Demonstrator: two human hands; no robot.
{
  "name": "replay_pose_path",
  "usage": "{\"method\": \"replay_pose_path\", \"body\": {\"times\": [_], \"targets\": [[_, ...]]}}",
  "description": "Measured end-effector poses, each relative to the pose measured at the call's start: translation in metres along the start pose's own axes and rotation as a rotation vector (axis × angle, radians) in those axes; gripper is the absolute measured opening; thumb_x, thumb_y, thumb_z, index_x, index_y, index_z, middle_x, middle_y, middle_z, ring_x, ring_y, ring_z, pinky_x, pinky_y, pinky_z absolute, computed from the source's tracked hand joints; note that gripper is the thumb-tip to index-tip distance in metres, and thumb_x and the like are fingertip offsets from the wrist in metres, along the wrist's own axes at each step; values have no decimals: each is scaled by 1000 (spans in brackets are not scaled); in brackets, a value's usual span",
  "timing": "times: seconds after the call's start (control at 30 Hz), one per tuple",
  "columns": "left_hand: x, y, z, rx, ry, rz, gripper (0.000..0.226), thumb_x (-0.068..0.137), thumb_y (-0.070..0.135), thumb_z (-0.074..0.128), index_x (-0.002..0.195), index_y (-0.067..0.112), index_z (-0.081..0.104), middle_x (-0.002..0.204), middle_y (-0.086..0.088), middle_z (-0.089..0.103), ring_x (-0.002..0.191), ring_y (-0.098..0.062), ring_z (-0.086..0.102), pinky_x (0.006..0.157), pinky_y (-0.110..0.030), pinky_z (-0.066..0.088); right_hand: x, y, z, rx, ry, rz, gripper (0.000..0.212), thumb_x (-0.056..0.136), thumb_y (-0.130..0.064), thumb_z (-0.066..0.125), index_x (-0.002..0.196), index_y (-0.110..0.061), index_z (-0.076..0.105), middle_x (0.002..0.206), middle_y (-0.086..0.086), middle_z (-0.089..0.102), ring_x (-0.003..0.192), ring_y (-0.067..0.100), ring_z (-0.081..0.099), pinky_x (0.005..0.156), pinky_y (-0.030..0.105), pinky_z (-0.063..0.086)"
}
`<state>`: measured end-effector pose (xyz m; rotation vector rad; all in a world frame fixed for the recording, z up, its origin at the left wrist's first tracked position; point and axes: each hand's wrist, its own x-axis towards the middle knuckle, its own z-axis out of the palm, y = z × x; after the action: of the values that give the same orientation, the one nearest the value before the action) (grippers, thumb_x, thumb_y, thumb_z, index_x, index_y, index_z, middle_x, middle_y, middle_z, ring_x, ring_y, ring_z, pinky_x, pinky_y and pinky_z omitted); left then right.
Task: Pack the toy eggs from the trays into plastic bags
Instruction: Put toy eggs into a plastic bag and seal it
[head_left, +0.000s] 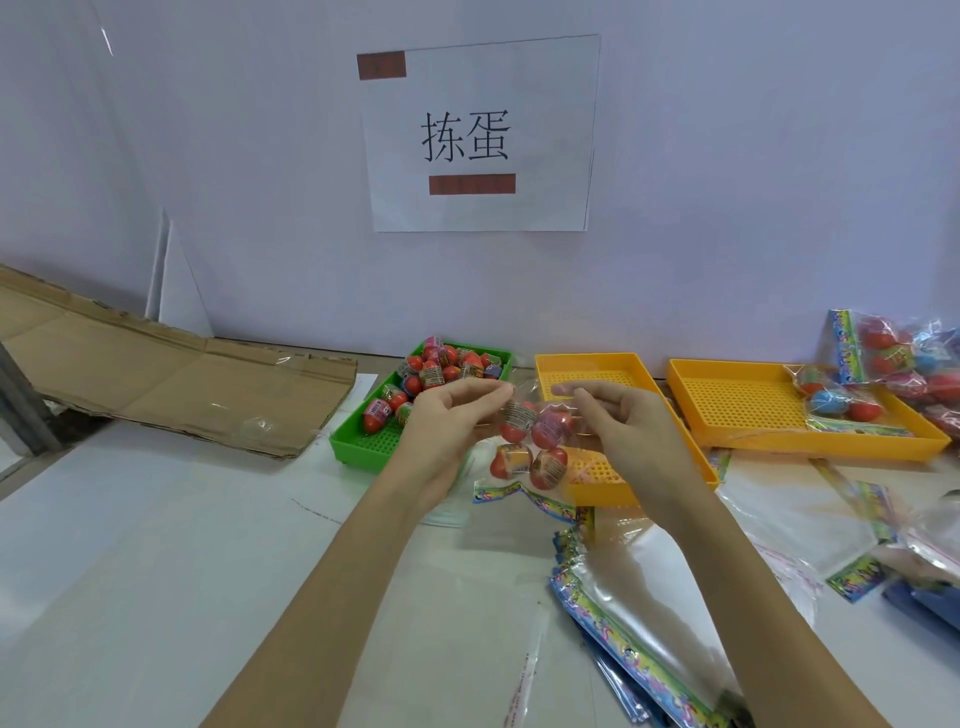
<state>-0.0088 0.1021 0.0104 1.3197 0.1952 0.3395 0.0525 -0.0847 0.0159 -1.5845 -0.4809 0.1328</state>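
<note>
Toy eggs (532, 441), four of them, sit inside a clear plastic bag (524, 491) held up over the worktop (156, 545). The left hand (447, 415) and right hand (618, 415) each pinch its top edge. More eggs fill the green tray (363, 447).

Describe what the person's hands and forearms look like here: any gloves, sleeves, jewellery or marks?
Both are bare. The left hand and right hand wear no gloves, and no rings, watch or wristband show. Both forearms are uncovered right down to the bottom edge of the head view, so no sleeve is visible. No tattoos, plasters or other markings can be made out. Fingernails are too small to judge.
</note>
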Motion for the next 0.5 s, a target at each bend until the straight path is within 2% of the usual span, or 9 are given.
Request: {"method": "replay_pose_path", "body": {"times": [0.1, 0.17, 0.27, 0.37, 0.5], "targets": [[0, 1, 0, -16, 56, 30, 8, 96, 3, 69, 95, 2, 76, 81, -6, 74, 68, -11, 71, 63, -20, 56, 1, -2, -2, 16, 47, 12, 17, 102, -18, 62, 105, -7, 74, 82, 1, 80, 77, 13, 77, 63, 18, 58], [0, -1, 1, 97, 93, 97, 7, 97, 2, 68, 96, 1, 75, 80, -6, 74, 68, -10, 71, 63, -20, 56, 1, -3, -3, -6, 72, 5, 15, 100, -19, 66, 99, -7, 74, 78, 1, 79, 75, 13, 77, 61, 21, 59], [0, -3, 1, 257, 102, 180, 7, 94, 7, 74, 99, 1, 76, 85, -11, 77, 75, -16, 73, 68, -26, 60, 0, -2, -2, -37, 51, -9, 13, 99, -17, 69, 93, -9, 78, 84, 1, 79, 80, 13, 76, 62, 24, 61], [-1, -2, -1, 248, 68, 187, 11, 92, 9, 77, 101, 3, 78, 84, -12, 77, 74, -19, 73, 65, -30, 62, 0, -1, -5, -69, 71, -9, 12, 97, -20, 72, 93, -12, 80, 85, 4, 77, 77, 12, 74, 64, 25, 61], [1, -1, -5, 245, 87, 233, 7, 94, 8, 75, 99, 6, 79, 83, -10, 77, 75, -21, 73, 67, -32, 63, 2, -1, -15, -46, 98, -4, 11, 93, -20, 76, 94, -10, 81, 77, 6, 75, 69, 14, 71, 69, 29, 63]]}}
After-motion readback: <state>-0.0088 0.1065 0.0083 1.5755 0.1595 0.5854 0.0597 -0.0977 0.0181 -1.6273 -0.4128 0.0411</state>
